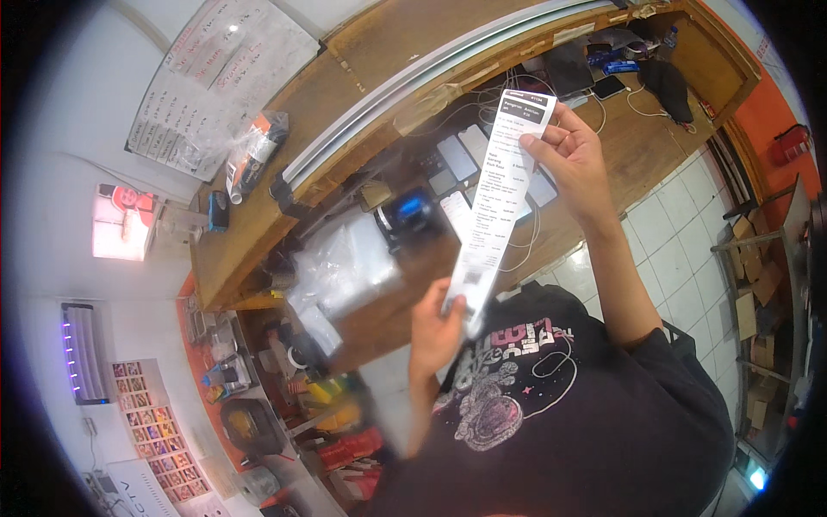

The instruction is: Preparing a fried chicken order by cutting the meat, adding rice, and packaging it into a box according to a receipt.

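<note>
A long printed paper receipt (498,202) is stretched at a slant in front of my body, above the wooden counter. My right hand (570,159) pinches its upper end between thumb and fingers. Lower down, my left hand (437,332) grips the bottom end, thumb on the printed face. Behind the strip several phones or small tablets (457,158) lie side by side, partly covered by it. Left of them stands a black device with a lit blue display (413,209). Clear plastic bags (353,258) are heaped beside that device.
The wooden counter (431,289) curves around me under a raised ledge. A dark cap (668,90), a phone (609,87) and loose cables lie at its far right. A whiteboard (220,77) is at the upper left. Shelving with cardboard (751,276) stands right, beyond the tiled floor (680,228).
</note>
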Available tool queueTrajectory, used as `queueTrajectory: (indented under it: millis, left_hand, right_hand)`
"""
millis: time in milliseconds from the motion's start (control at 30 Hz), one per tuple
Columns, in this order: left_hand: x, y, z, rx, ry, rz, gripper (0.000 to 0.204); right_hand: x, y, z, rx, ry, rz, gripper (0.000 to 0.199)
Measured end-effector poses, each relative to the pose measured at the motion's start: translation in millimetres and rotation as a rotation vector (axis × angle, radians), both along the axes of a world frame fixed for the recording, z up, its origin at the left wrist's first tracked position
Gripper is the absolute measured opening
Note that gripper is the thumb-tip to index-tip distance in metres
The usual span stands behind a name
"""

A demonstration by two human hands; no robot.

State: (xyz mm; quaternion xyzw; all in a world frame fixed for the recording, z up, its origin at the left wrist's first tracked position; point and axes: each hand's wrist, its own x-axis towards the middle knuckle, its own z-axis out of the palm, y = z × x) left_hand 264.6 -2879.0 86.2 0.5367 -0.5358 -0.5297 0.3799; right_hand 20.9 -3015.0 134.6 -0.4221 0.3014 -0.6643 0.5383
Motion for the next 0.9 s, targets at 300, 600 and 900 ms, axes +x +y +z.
queueTrajectory:
  millis: [300, 600, 900]
  left_hand:
    - [-26, 0, 1, 0.023, -0.030, 0.067, 0.021]
    - [-48, -6, -5, 0.015, 0.048, 0.091, 0.020]
    - [-69, -14, -11, 0.004, 0.012, 0.110, 0.019]
  right_hand:
    - [-20, -10, 1, -0.032, -0.005, 0.019, 0.038]
    - [-45, -16, -1, -0.043, 0.008, 0.011, 0.036]
    - [-67, -24, -5, -0.017, 0.025, -0.007, 0.034]
